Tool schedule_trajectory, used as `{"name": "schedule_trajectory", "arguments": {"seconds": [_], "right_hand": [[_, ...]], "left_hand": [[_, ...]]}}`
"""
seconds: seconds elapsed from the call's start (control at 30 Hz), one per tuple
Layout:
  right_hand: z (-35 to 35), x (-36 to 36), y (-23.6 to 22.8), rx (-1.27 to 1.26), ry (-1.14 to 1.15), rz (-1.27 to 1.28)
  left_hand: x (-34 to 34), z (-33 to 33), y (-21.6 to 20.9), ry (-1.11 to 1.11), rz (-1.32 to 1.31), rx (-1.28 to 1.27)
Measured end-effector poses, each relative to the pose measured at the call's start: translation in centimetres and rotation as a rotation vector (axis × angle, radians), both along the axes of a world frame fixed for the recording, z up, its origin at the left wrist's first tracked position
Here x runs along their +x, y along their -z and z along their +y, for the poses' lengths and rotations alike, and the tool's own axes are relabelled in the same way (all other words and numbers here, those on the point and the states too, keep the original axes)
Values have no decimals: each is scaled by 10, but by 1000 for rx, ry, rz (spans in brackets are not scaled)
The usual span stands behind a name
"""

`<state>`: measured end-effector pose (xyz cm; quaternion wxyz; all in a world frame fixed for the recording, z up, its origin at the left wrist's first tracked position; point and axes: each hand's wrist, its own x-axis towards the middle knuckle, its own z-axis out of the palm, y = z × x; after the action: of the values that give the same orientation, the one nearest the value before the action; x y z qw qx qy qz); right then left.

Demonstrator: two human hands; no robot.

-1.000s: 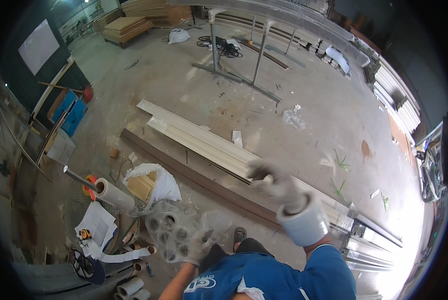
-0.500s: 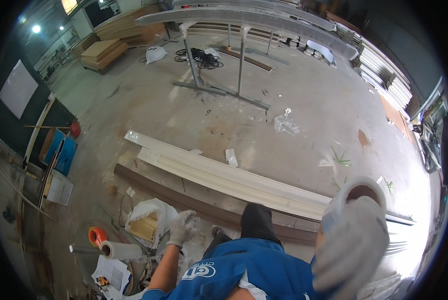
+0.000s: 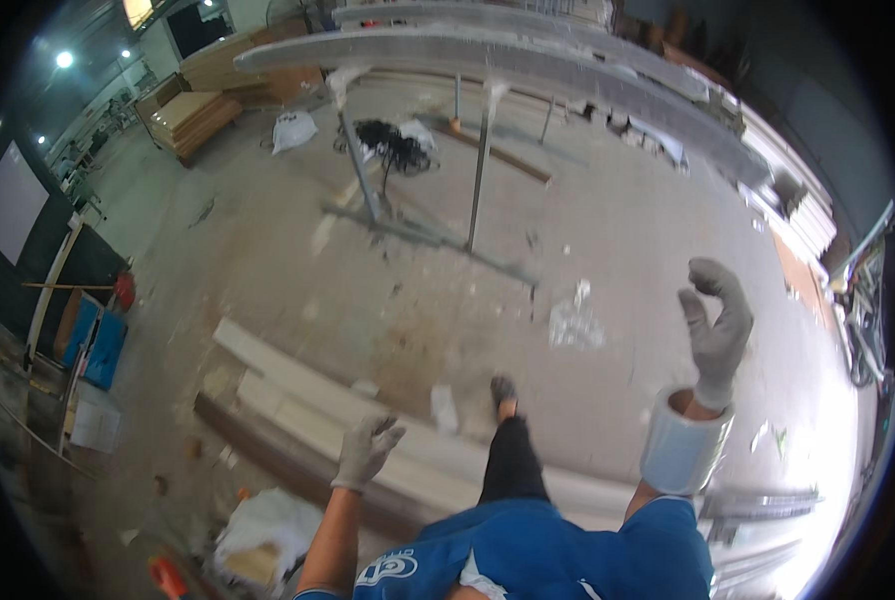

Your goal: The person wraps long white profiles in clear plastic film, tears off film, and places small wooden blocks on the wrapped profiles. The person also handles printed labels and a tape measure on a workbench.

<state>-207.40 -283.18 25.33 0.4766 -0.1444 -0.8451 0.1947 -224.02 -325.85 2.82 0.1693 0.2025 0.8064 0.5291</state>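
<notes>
A roll of clear stretch film (image 3: pixel 684 445) sits around my right forearm just below the wrist. Beyond it my right hand (image 3: pixel 720 322), in a grey glove, is raised, fingers and thumb bent apart with nothing between them. My left hand (image 3: pixel 368 455), also gloved, hovers over the long white boards (image 3: pixel 398 440), its fingers loosely bent and holding nothing I can see. A dark brown board (image 3: pixel 278 450) lies on the near side of the white ones. One of my feet (image 3: pixel 504 392) is on the far side of the boards.
Farther off, a metal stand (image 3: pixel 480 170) carries long wrapped pieces (image 3: pixel 508 55). Crumpled clear plastic (image 3: pixel 578 320) and a heap of black cord (image 3: pixel 393 145) lie on the floor. A white sack (image 3: pixel 268 530) is at the near left, and light profiles (image 3: pixel 763 505) lie at the right.
My right hand has moved forward, and the film roll now encircles its forearm. The left hand has left the sack area and is over the boards. One leg has stepped forward across them.
</notes>
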Motion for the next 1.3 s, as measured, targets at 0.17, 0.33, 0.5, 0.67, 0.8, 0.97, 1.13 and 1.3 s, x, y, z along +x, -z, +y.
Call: {"name": "schedule_trajectory", "arguments": {"seconds": [0.17, 0.33, 0.5, 0.67, 0.8, 0.97, 1.13, 1.3], "right_hand": [[213, -196, 16, 304, 169, -62], [314, -298, -16, 133, 61, -31], [367, -400, -46, 95, 39, -44], [385, -549, -56, 233, 71, -5], [378, -696, -40, 283, 134, -31], [382, -888, -20, 377, 334, -151], [400, -1007, -25, 375, 356, -424], [416, -1039, -34, 307, 323, -569]], "left_hand": [[-185, 228, 36, -67, 64, 18], [-247, 329, -16, -83, -253, 52], [-354, 377, -34, -213, -352, 235], [-522, 416, -21, -162, -460, 512], [-699, 459, -27, -222, -748, 927], [-935, 559, -57, -268, -809, 1074], [-1096, 625, -86, -156, -855, 1142], [-1156, 645, -74, -54, -842, 1076]]}}
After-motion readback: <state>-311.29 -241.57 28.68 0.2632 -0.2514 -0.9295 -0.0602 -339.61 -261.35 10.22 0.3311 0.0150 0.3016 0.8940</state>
